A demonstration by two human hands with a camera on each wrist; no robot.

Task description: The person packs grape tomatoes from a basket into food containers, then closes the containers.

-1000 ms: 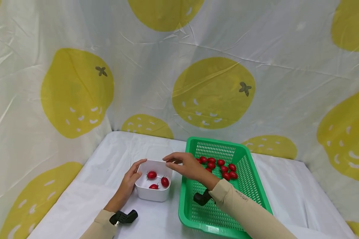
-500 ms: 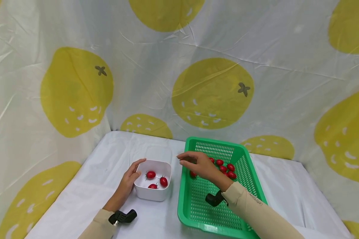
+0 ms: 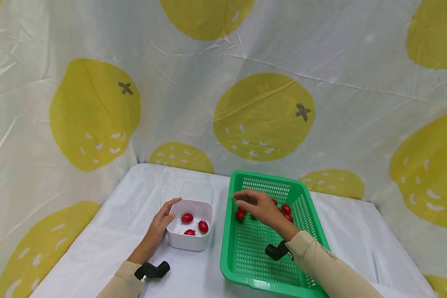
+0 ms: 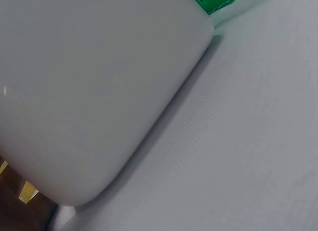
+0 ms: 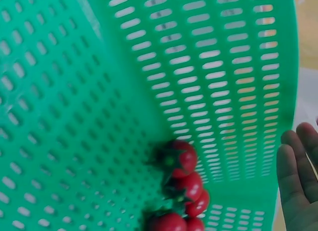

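Observation:
My left hand (image 3: 158, 225) holds the left side of a square white plastic box (image 3: 188, 242), with fingers at its back left corner and thumb at the rim. Three red cherry tomatoes with green calyxes lie inside, one a cherry tomato (image 3: 203, 226) near the right wall. My right hand (image 3: 260, 207) hovers over a green perforated basket (image 3: 268, 285), fingers loosely bent and holding nothing. Several more tomatoes lie toward the back of the basket, partly hidden by that hand. In the right wrist view some tomatoes (image 5: 186, 186) line the basket's wall, with fingertips at the right edge.
Behind the box lies a flat, clear lid-like piece (image 3: 197, 191), faint against the cloth. A white cloth (image 3: 108, 248) covers the table. A curtain (image 3: 179, 95) printed with yellow lemons stands behind and to the sides.
My right hand has moved right, from the white box's rim to above the green basket. My left hand keeps its place at the box, which still holds three tomatoes.

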